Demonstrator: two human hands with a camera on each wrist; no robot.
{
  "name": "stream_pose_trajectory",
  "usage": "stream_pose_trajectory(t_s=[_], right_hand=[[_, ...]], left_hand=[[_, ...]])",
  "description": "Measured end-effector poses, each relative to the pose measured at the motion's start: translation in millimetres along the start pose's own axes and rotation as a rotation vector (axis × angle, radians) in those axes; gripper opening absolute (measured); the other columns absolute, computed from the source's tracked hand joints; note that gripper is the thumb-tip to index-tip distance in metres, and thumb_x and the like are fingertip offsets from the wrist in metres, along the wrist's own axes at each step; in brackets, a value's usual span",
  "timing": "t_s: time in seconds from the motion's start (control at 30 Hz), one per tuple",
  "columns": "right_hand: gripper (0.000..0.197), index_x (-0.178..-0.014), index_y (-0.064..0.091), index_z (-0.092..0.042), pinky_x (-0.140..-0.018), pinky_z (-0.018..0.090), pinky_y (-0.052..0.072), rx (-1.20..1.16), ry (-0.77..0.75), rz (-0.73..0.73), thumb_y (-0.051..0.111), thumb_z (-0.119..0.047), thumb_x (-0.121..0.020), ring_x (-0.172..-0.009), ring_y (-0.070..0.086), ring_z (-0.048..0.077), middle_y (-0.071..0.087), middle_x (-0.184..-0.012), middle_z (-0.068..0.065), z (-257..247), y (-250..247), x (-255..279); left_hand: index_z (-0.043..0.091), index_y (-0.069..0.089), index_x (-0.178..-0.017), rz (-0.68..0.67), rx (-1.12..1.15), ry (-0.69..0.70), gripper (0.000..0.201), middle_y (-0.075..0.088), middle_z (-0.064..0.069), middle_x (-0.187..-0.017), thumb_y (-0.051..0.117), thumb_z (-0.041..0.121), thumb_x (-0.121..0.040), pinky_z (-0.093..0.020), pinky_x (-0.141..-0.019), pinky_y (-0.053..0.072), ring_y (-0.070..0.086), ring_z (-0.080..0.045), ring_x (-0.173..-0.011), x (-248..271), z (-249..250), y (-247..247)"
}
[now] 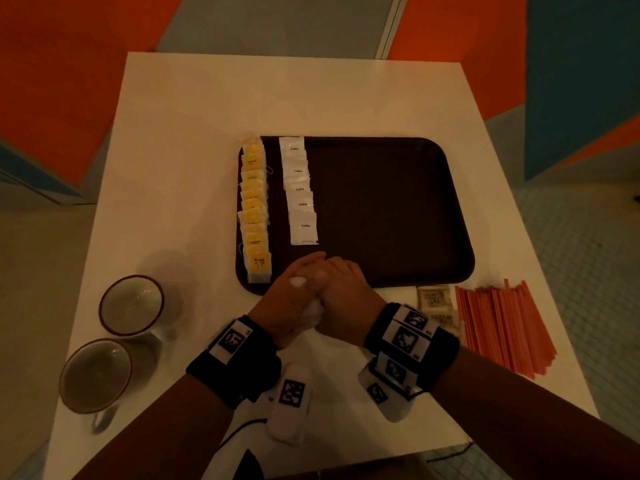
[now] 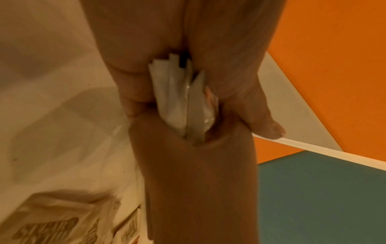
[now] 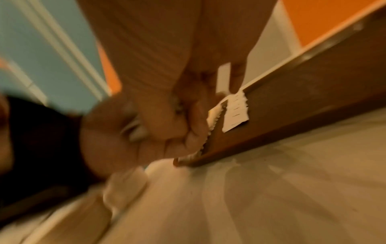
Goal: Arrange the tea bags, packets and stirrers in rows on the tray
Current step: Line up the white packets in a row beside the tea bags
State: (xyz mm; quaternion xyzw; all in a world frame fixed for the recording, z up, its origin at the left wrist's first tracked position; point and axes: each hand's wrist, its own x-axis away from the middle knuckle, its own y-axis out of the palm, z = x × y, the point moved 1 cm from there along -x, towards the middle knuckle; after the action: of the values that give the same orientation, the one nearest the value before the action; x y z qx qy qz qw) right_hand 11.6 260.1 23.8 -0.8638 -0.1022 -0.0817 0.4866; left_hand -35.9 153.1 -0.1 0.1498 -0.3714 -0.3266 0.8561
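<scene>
Both hands (image 1: 320, 292) clasped — white packets (image 2: 181, 99) between fingers (image 2: 265, 122).

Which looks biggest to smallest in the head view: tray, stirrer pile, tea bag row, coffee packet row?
1. tray
2. stirrer pile, though nearer the camera
3. tea bag row
4. coffee packet row, close to the tea bags

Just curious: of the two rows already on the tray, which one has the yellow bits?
The tea bag row along the tray's left edge; the row beside it is plain white coffee packets.
</scene>
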Motion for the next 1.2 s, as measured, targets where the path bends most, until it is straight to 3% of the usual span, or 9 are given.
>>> stream_pose_trajectory(t_s=[0.1, 0.2, 0.3, 0.43, 0.57, 0.73, 0.9, 1.07, 1.2], right_hand=[[0.089, -0.142, 0.021, -0.03, -0.105, 0.024, 0.036, -0.475, 0.116, -0.09, 0.076, -0.023, -0.072, -0.129, 0.032, 0.01, 0.028, -0.144, -0.004, 6, -10, 4], [0.057, -0.135, 0.035, -0.026, -0.088, 0.013, 0.048, -1.078, 0.308, -0.014, 0.059, -0.009, -0.086, -0.115, 0.049, 0.006, 0.043, -0.14, 0.0, 10, -7, 1], [0.038, -0.129, 0.049, -0.007, -0.088, 0.021, 0.051, -1.342, 0.422, -0.064, 0.049, -0.003, -0.091, -0.101, 0.06, 0.012, 0.058, -0.124, 0.01, 13, -1, -7], [0.034, -0.121, 0.052, -0.002, -0.077, 0.024, 0.056, -1.339, 0.408, -0.006, 0.052, 0.003, -0.087, -0.084, 0.065, 0.008, 0.064, -0.102, 0.003, 19, 0, -18], [0.029, -0.117, 0.055, -0.004, -0.083, 0.029, 0.056, -1.397, 0.477, 0.068, 0.054, -0.002, -0.088, -0.092, 0.065, 0.018, 0.064, -0.108, 0.012, 31, 6, -20], [0.031, -0.12, 0.055, -0.004, -0.093, 0.035, 0.052, -1.262, 0.575, 0.122, 0.054, -0.013, -0.09, -0.106, 0.062, 0.025, 0.062, -0.119, 0.016, 41, 8, -29], [0.031, -0.115, 0.058, -0.003, -0.079, 0.016, 0.047, -0.888, 0.505, 0.121, 0.041, -0.021, -0.097, -0.089, 0.057, 0.014, 0.056, -0.099, 0.002, 33, -2, -44], [0.034, -0.124, 0.055, -0.01, -0.098, 0.034, 0.044, -0.827, 0.511, 0.174, 0.039, -0.024, -0.098, -0.109, 0.053, 0.018, 0.055, -0.12, 0.007, 34, -1, -56], [0.03, -0.117, 0.061, -0.011, -0.09, 0.03, 0.045, -0.678, 0.511, 0.218, 0.042, -0.021, -0.097, -0.096, 0.056, 0.016, 0.061, -0.108, 0.006, 39, -1, -57]], left_hand=[[0.022, 0.048, -0.126, 0.168, -0.002, 0.085, 0.045, 0.064, -0.01, -0.095, 0.06, 0.022, -0.082, -0.03, -0.061, 0.055, 0.064, -0.02, -0.081, -4, 16, -6], [0.031, 0.057, -0.108, 0.26, -0.03, 0.19, 0.031, 0.066, -0.011, -0.099, 0.056, 0.01, -0.086, -0.037, -0.073, 0.055, 0.064, -0.022, -0.088, -12, 28, -11], [0.037, 0.06, -0.103, 0.21, -0.181, 0.226, 0.029, 0.061, -0.015, -0.115, 0.062, 0.016, -0.083, -0.042, -0.08, 0.053, 0.06, -0.028, -0.101, -17, 33, -7], [0.037, 0.055, -0.105, 0.143, -0.356, 0.246, 0.03, 0.06, -0.009, -0.108, 0.06, 0.016, -0.085, -0.038, -0.081, 0.055, 0.061, -0.023, -0.098, -27, 34, 1], [0.034, 0.044, -0.115, 0.135, -0.596, 0.222, 0.032, 0.049, -0.007, -0.116, 0.058, 0.03, -0.086, -0.04, -0.089, 0.052, 0.054, -0.023, -0.107, -39, 33, -3], [0.014, 0.038, -0.12, 0.212, -0.62, 0.126, 0.034, 0.052, 0.002, -0.104, 0.054, 0.02, -0.09, -0.019, -0.06, 0.05, 0.058, -0.013, -0.086, -42, 26, -18], [0.016, 0.042, -0.109, 0.293, -0.695, 0.169, 0.021, 0.054, -0.001, -0.101, 0.052, 0.015, -0.091, -0.022, -0.06, 0.053, 0.059, -0.014, -0.086, -50, 26, -29], [0.013, 0.043, -0.108, 0.279, -0.74, 0.196, 0.022, 0.052, -0.004, -0.105, 0.052, 0.007, -0.089, -0.029, -0.069, 0.056, 0.058, -0.022, -0.097, -59, 40, -34], [0.01, 0.046, -0.116, 0.302, -0.943, 0.217, 0.029, 0.058, -0.01, -0.114, 0.054, 0.011, -0.088, -0.044, -0.085, 0.053, 0.058, -0.025, -0.1, -67, 46, -36]])
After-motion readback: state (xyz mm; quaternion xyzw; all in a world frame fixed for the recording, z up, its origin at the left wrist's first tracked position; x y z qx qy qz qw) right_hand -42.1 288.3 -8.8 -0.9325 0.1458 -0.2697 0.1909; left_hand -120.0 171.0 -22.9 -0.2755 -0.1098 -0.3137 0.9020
